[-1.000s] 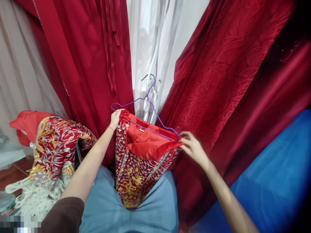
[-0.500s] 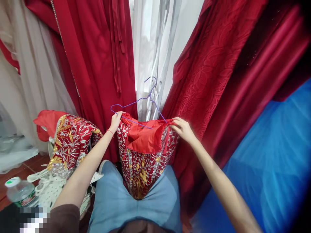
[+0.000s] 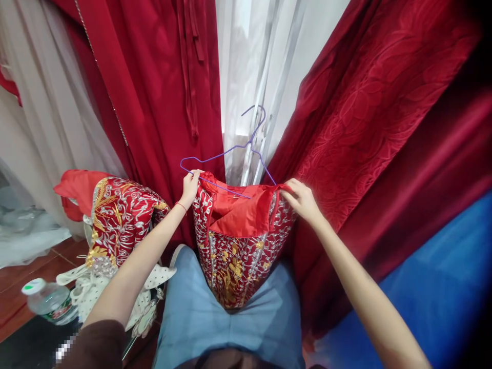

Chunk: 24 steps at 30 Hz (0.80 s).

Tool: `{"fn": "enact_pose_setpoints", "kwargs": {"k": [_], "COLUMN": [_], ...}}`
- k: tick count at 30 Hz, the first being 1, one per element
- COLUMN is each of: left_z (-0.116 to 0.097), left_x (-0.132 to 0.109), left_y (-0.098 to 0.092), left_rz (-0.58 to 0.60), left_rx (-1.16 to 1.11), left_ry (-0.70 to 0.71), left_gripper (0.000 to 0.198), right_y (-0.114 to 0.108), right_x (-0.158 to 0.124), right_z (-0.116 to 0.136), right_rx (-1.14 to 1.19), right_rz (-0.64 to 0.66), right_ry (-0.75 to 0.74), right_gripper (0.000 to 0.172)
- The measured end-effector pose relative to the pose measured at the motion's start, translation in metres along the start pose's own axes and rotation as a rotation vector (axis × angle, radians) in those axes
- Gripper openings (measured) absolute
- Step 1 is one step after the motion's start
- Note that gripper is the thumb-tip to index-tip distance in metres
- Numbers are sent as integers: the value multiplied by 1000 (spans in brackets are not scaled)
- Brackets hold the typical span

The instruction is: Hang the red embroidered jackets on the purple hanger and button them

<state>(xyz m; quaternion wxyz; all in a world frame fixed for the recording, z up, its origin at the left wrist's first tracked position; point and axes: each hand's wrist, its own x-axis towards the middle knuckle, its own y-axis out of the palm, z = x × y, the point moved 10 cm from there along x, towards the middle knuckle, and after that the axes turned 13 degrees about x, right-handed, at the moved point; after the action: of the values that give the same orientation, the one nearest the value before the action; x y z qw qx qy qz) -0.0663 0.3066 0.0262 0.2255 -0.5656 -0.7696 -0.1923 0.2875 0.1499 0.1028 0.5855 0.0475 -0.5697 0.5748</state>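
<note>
A: Where's the piece, and the hands?
B: Embroidered garment point(image 3: 234, 264) at centre frame, lower part between the blue trouser legs point(image 3: 186, 292). Left hand point(image 3: 191, 187) and right hand point(image 3: 303, 199) well apart, each pinching the upper edge, one to either side
A: Hanger?
B: Purple hanger point(image 3: 249, 145), upper centre, hook uppermost. Left end beside the left hand; right end lost from sight at the red lining point(image 3: 246, 220). Cannot tell whether the left pinch takes in wire as well as cloth
A: How best to handle it?
B: My judgement: light, even pull both sides, opening spread without straining the edge. Thin wire could snag the silver and gold stitching, so ease it along the smooth lining. Check the right side first, where the wire end is hidden
</note>
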Motion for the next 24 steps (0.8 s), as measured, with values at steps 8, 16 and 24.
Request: {"fn": "enact_pose_setpoints", "kwargs": {"k": [8,16,24], "left_z": [-16,-16,-11], "left_x": [-11,-5,-8], "left_y": [-15,-5,-8], "left_rz": [-26,-44,-42], "left_rx": [15,-19,35], "left_ry": [-36,-49,-9], "left_gripper": [36,35,33], "right_y": [-4,-7,-5], "right_x": [1,-3,-3], "right_z": [13,28,17], "right_rx": [58,-23,-19], "right_rz": [18,69,6], "right_ry": [-71,-72,-15], "right_gripper": [27,26,26]}}
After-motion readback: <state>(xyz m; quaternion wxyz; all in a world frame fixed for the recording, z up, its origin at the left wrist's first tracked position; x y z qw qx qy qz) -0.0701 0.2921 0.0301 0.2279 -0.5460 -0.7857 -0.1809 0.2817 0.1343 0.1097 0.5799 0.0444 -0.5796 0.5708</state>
